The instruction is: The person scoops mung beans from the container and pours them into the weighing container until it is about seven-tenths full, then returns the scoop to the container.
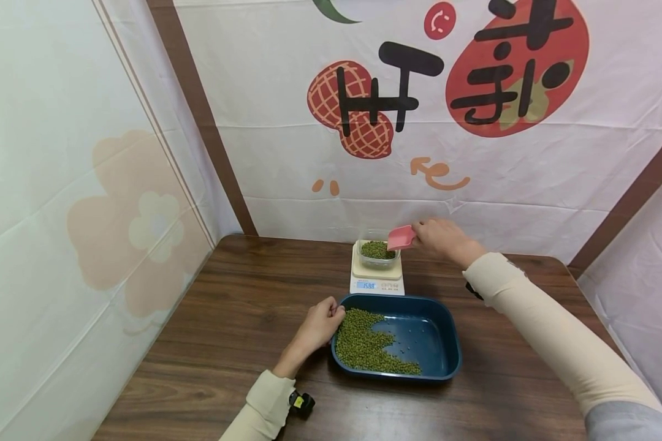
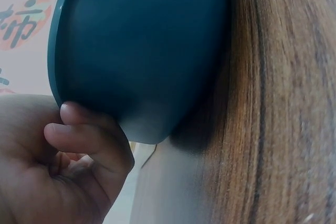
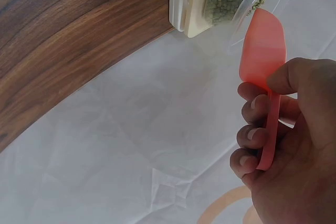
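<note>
R hand [image 1: 440,237] grips pink plastic scoop [image 1: 401,237] @ boxy clear plastic tub [image 1: 376,263], nr far edge of wood-grain table [image 1: 243,331]; L hand [image 1: 317,324] curled on glossy blue rectangular tray [image 1: 422,346] rim.

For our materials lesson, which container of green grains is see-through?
The small box on the scale: its walls are clear, while the larger tray is opaque blue.

We find the button labels [image 1: 389,286] on the scale [image 1: 358,271] too small to read. The head view crops the grey sleeve [image 1: 626,422] at four o'clock — the left wrist view, the tray [image 2: 142,51] at twelve.
</note>
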`<state>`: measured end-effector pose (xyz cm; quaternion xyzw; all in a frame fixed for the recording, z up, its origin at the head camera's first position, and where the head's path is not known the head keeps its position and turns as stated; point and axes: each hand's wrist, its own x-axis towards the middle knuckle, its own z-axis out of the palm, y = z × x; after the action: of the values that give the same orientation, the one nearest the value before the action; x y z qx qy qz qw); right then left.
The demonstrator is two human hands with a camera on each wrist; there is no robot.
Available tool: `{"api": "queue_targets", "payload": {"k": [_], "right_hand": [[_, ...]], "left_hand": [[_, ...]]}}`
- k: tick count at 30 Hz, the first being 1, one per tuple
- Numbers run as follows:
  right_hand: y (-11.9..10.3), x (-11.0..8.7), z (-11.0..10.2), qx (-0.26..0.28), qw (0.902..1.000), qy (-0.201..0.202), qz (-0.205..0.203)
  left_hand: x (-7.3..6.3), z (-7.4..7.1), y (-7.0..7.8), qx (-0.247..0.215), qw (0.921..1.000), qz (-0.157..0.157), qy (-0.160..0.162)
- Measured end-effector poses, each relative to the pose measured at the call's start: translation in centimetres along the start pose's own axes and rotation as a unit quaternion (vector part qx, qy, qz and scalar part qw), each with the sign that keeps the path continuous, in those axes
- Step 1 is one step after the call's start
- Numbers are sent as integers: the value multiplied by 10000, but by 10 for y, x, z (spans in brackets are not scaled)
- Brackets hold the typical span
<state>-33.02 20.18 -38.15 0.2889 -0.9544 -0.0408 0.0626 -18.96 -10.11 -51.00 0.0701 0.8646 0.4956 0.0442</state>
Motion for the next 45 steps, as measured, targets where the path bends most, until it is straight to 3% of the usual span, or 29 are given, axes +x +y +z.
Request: {"api": "queue_targets", "payload": {"k": [3, 4, 7, 10, 12, 17, 20, 24, 26, 34, 45], "right_hand": [[0, -1, 1, -71, 9999, 100, -68], [0, -2, 1, -91, 9998, 133, -98], [-1, -3, 1, -73, 9997, 203, -121], [-2, -4, 1, -25, 9997, 225, -99], [-2, -5, 1, 19, 9998, 212, -68], [-2, -7, 2, 167, 9998, 120, -40], [-3, -9, 4, 246, 9996, 102, -59], [-4, -10, 6, 330, 9994, 81, -89], [-4, -10, 7, 425, 9991, 33, -34], [-4, -11, 10, 683, 9972, -140, 256], [-3, -19, 12, 788, 9965, 73, 264]], "left_hand": [[0, 0, 0, -12, 10000, 63, -3], [2, 1, -7, -9, 9996, 270, 15], [0, 0, -7, -57, 9992, 391, 18], [1, 0, -6, -38, 9995, 299, 14], [-1, 0, 1, 8, 10000, 41, 8], [1, 1, 0, 92, 9999, -71, 33], [0, 1, -2, -2, 10000, 28, 46], [4, 4, -16, -53, 9988, 467, 99], [4, 4, -17, -82, 9987, 485, 90], [0, 2, -1, 66, 9999, -71, 40], [1, 2, 0, 101, 9999, -93, 25]]}}
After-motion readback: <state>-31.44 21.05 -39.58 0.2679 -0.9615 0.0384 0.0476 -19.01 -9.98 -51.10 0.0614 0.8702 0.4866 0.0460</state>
